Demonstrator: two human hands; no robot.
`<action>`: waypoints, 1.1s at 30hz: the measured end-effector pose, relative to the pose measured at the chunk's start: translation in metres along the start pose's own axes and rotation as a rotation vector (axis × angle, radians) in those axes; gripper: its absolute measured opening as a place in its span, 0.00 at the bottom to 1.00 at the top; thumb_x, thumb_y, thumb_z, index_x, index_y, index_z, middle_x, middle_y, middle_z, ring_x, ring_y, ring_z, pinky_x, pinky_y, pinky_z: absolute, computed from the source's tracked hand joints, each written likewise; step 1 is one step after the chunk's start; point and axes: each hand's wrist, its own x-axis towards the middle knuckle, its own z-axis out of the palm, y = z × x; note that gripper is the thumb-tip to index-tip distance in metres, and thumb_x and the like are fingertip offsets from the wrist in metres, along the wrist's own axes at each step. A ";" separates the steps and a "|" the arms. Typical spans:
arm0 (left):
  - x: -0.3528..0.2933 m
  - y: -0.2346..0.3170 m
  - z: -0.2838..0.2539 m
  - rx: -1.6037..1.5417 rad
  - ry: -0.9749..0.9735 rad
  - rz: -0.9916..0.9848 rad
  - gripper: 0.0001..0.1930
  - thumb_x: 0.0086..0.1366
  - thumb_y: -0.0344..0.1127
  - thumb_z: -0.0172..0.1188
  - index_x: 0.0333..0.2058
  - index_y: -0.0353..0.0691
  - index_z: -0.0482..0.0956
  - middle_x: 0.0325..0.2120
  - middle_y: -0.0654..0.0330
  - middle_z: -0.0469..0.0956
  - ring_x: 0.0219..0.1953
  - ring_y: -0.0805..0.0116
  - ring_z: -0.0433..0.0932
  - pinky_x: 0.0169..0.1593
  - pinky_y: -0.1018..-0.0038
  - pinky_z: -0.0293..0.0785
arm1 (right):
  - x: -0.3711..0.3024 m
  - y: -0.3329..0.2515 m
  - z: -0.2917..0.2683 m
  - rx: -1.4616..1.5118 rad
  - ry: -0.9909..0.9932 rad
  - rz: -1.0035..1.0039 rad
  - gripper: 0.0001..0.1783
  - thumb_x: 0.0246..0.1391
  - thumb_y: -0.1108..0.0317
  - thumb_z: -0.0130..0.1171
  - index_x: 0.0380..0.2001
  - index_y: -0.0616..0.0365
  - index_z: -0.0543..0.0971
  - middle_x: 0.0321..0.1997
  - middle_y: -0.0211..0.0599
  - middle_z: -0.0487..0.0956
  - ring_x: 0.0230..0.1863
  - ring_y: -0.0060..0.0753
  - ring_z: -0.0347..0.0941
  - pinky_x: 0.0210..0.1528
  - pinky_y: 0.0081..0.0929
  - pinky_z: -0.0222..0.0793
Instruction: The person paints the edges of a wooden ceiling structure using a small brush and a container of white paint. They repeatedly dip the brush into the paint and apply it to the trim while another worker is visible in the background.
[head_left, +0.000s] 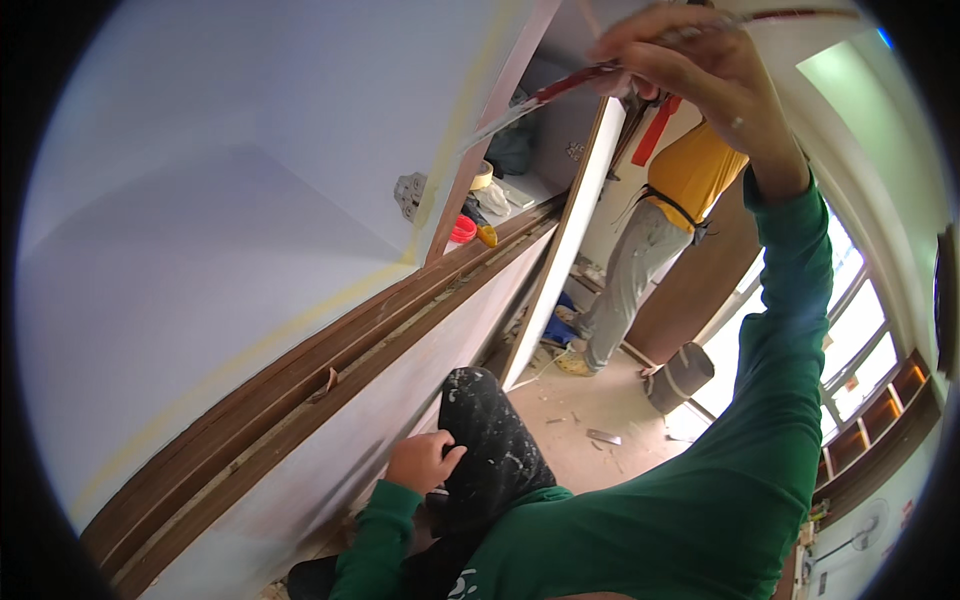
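Observation:
My right hand (700, 75), raised at the top, is closed round a slender stick-like tool (560, 88) with red stretches and a pale thin end. It looks like a long, thin paintbrush, smeared by motion. Its pale end reaches toward the edge of a pale wall panel (200, 220) bordered by a yellowish strip. Low beside my paint-spattered knee (490, 430) is my left hand (420, 462). Its thumb stands apart from loosely bent fingers, and nothing shows in it; the fingertips are partly hidden.
A brown wooden rail (370, 330) slants beneath the panel. On a ledge sit a tape roll (482, 176), a red round container (463, 230) and a white cloth (492, 200). Beyond a white board edge (570, 230) stands a person in yellow (695, 175). A dark bucket (682, 378) stands on the littered floor (575, 410).

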 end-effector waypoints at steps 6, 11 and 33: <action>-0.001 -0.003 -0.021 0.015 0.129 0.040 0.14 0.67 0.45 0.67 0.36 0.38 0.84 0.28 0.49 0.84 0.33 0.45 0.83 0.40 0.53 0.78 | 0.082 -0.009 0.020 -0.005 -0.504 -0.169 0.10 0.64 0.66 0.69 0.43 0.62 0.88 0.36 0.35 0.88 0.36 0.22 0.81 0.41 0.22 0.79; -0.003 0.000 -0.032 -0.025 0.093 -0.047 0.16 0.67 0.44 0.67 0.40 0.34 0.83 0.28 0.47 0.83 0.33 0.44 0.83 0.40 0.52 0.78 | 0.111 -0.017 0.039 -0.061 -0.551 -0.244 0.12 0.66 0.64 0.68 0.44 0.64 0.87 0.37 0.35 0.88 0.37 0.24 0.81 0.41 0.22 0.77; -0.003 -0.002 -0.040 -0.193 0.113 -0.011 0.11 0.66 0.36 0.67 0.37 0.32 0.82 0.28 0.46 0.82 0.30 0.47 0.81 0.37 0.57 0.77 | 0.124 -0.016 0.057 -0.147 -0.654 -0.220 0.12 0.66 0.65 0.66 0.38 0.66 0.87 0.31 0.35 0.85 0.30 0.23 0.77 0.32 0.24 0.72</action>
